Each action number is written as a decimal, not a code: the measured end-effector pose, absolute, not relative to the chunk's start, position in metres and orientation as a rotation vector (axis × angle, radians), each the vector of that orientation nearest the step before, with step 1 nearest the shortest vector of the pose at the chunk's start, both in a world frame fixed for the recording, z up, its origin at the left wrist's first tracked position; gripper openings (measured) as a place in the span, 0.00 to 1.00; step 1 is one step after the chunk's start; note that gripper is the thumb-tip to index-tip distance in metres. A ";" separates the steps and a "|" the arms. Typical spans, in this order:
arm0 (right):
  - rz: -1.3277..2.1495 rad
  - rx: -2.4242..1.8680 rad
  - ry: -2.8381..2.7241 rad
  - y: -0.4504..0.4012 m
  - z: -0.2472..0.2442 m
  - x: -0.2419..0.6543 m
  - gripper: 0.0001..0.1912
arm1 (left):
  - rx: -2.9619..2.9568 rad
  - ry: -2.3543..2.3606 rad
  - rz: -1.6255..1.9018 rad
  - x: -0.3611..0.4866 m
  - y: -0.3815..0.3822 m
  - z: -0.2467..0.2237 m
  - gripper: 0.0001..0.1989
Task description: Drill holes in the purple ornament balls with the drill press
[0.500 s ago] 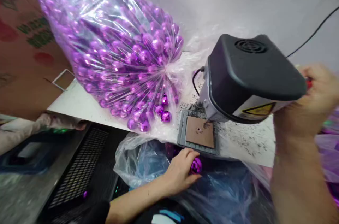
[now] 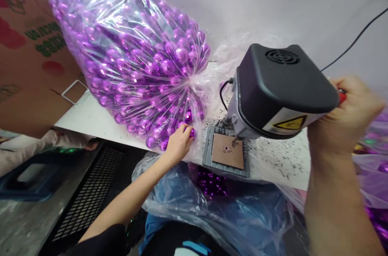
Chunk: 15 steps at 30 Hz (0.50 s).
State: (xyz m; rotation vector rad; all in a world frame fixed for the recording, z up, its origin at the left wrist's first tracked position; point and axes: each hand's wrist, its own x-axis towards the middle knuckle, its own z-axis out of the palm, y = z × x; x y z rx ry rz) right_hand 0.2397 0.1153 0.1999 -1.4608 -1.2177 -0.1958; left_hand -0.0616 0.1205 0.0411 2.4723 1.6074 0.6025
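My left hand (image 2: 179,143) is at the mouth of a big clear bag (image 2: 133,58) full of shiny purple faceted balls. Its fingers close on a loose purple ball (image 2: 192,133), which they partly cover. My right hand (image 2: 348,114) grips the red handle (image 2: 342,96) at the side of a black bench drill press (image 2: 287,82) with a yellow warning label. Under the drill's head, a brown square plate (image 2: 228,151) with a small hole lies on the grey base (image 2: 209,155). No ball sits on the plate.
An open clear bag (image 2: 169,195) hangs at the table's front edge, with purple balls (image 2: 212,183) inside. Dark shavings litter the white table (image 2: 281,159). A cardboard box (image 2: 33,70) stands left, near another person's sleeve (image 2: 45,145). A black mesh crate (image 2: 87,187) is below.
My left hand has moved left and up from above the open bag to the loose balls. The ball it held there is gone from it. My right hand stays on the handle.
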 end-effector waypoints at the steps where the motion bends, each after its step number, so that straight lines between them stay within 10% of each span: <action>1: -0.189 -1.463 -1.214 0.115 0.200 0.239 0.15 | 2.514 1.642 0.464 -0.060 0.131 0.036 0.16; 5: -0.142 -1.457 -1.229 0.113 0.202 0.238 0.16 | 2.520 1.664 0.224 -0.051 0.146 0.030 0.18; 15: -0.134 -1.395 -1.246 0.115 0.199 0.237 0.19 | 0.929 0.763 0.928 -0.069 0.100 0.089 0.24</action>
